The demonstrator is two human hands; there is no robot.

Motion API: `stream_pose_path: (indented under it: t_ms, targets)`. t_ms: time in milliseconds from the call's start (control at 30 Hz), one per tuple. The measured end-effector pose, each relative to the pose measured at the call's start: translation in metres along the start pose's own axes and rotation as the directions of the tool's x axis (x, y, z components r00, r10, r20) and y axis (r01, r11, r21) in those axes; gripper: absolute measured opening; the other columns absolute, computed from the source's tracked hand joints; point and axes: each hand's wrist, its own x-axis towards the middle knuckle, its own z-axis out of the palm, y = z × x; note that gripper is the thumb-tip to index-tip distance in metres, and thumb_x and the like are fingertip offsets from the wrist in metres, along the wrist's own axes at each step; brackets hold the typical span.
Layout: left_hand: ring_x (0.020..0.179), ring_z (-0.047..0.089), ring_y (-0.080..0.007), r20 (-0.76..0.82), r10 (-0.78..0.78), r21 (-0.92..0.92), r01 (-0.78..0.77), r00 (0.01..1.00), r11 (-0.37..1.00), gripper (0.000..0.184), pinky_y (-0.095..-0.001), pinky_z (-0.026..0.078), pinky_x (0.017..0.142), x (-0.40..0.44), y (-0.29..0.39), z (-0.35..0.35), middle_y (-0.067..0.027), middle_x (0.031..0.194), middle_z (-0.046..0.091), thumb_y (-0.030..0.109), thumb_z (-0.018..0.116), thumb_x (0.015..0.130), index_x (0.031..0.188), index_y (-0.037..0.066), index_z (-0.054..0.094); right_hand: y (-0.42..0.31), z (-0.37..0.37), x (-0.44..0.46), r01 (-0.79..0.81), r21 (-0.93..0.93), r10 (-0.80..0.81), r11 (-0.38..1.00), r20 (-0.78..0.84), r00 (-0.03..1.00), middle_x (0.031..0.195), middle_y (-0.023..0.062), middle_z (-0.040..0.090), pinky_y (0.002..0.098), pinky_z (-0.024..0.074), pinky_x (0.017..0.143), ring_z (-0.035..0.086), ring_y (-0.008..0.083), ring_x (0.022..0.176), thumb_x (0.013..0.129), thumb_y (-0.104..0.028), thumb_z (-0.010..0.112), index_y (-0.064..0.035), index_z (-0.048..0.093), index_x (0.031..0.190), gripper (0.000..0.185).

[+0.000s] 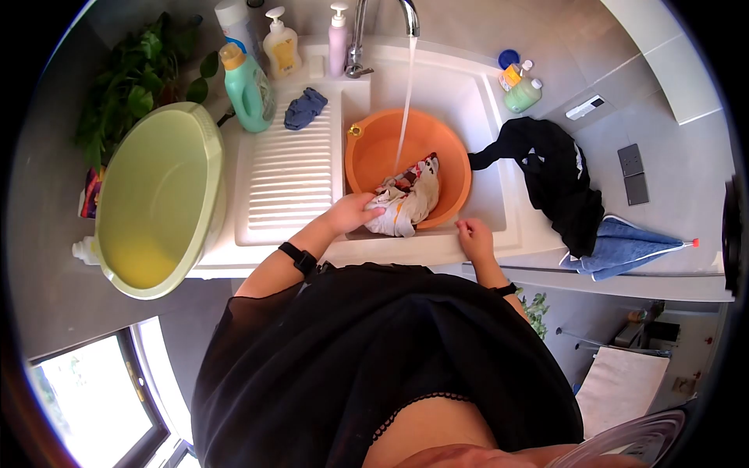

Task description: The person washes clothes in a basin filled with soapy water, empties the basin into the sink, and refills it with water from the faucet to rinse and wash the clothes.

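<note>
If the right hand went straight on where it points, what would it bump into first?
The right hand would likely meet the orange basin first, though its height is unclear.

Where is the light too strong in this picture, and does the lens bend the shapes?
Head view: the window is overexposed, mostly washed to white; head view: strong wide-angle distortion, with black corners and the wall warped; head view: the left hand and cloth remain easy to make out.

Home laundry area: white sink (485, 129) with ribbed white washboard (289, 171); round orange plastic basin (374, 156) holding crumpled beige cloth (421, 199); turquoise detergent-type bottle (248, 97); leafy green houseplant (140, 78).
</note>
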Motion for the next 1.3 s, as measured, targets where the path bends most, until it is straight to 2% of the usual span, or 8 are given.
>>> stream_pose_path:
  t_ms: [33,133,233,467,567,967,1067,1300]
  targets:
    - [0.09,0.062,-0.0357,-0.004,0.003,-0.001,-0.003,1.0,1.0,0.041,-0.0405,0.047,0.08,0.0,0.0,0.0,-0.0215,0.093,0.064,0.038,0.06,0.088,0.106,0.001,0.061,0.003,0.001,0.001,-0.017,0.013,0.017,1.0,-0.015,1.0,0.086,0.0138,0.065,0.037,0.0505,0.069,0.062,0.0285,0.077,0.088,-0.02,0.058,-0.0044,0.068,0.088,0.018]
    - [0.09,0.063,-0.0217,0.024,-0.033,0.021,0.033,0.999,0.999,0.034,-0.0322,0.047,0.082,-0.001,0.007,-0.003,-0.0146,0.097,0.067,0.027,0.061,0.091,0.111,0.0,0.06,0.005,0.001,0.004,-0.062,0.019,0.062,0.998,-0.027,0.998,0.084,0.0136,0.065,0.0367,0.05,0.068,0.062,0.0281,0.076,0.088,-0.021,0.058,-0.0051,0.068,0.087,0.019]
    - [0.09,0.062,-0.0203,0.033,-0.053,-0.023,0.054,0.998,0.998,0.034,-0.0315,0.047,0.083,0.0,0.007,-0.003,-0.0135,0.097,0.067,0.027,0.06,0.091,0.111,0.0,0.06,0.002,-0.002,0.004,-0.078,0.002,0.078,0.997,-0.013,0.997,0.083,0.0129,0.065,0.0366,0.0497,0.067,0.062,0.0278,0.075,0.088,-0.022,0.058,-0.0059,0.068,0.086,0.019]
    - [0.093,0.062,-0.0205,0.025,-0.035,-0.017,0.036,0.999,0.999,0.034,-0.0312,0.047,0.084,0.003,-0.005,0.001,-0.0137,0.1,0.066,0.026,0.061,0.091,0.112,0.0,0.06,0.004,0.002,0.003,-0.034,-0.056,0.034,0.998,-0.003,0.999,0.082,0.0126,0.065,0.0384,0.0488,0.067,0.061,0.0299,0.076,0.086,-0.02,0.059,-0.0067,0.068,0.085,0.016]
    - [0.092,0.062,-0.0208,0.014,-0.02,-0.002,0.02,1.0,1.0,0.034,-0.0314,0.047,0.084,0.0,0.004,-0.002,-0.0136,0.1,0.067,0.027,0.062,0.09,0.111,0.0,0.06,0.006,0.004,0.003,0.047,-0.083,-0.049,0.995,-0.022,0.999,0.083,0.013,0.064,0.04,0.0485,0.068,0.061,0.0315,0.078,0.085,-0.019,0.059,-0.0067,0.067,0.084,0.015]
    - [0.092,0.062,-0.0199,0.014,-0.039,0.007,0.039,0.999,0.999,0.034,-0.0311,0.047,0.084,0.0,0.004,-0.002,-0.013,0.099,0.067,0.026,0.063,0.09,0.111,0.0,0.061,-0.002,0.002,0.002,0.093,-0.137,-0.095,0.986,-0.011,0.995,0.083,0.0158,0.063,0.0432,0.0478,0.069,0.06,0.0356,0.079,0.084,-0.02,0.061,-0.0043,0.065,0.082,0.016]
    - [0.092,0.062,-0.0188,0.02,-0.057,-0.037,0.057,0.998,0.998,0.033,-0.0308,0.047,0.084,0.001,-0.001,-0.001,-0.0126,0.1,0.067,0.026,0.063,0.09,0.111,0.0,0.061,0.002,0.004,0.003,0.118,-0.16,-0.123,0.98,-0.023,0.992,0.081,0.0133,0.063,0.0398,0.0478,0.066,0.06,0.0313,0.075,0.086,-0.019,0.06,-0.0057,0.067,0.084,0.015]
    - [0.092,0.062,-0.0191,0.029,-0.059,-0.049,0.06,0.998,0.997,0.033,-0.0309,0.047,0.085,0.0,0.006,-0.003,-0.0127,0.1,0.067,0.025,0.063,0.09,0.111,0.0,0.061,0.003,0.005,0.004,0.116,-0.145,-0.122,0.983,-0.036,0.992,0.08,0.013,0.063,0.038,0.0479,0.064,0.06,0.0298,0.072,0.086,-0.018,0.061,-0.0057,0.067,0.084,0.014]
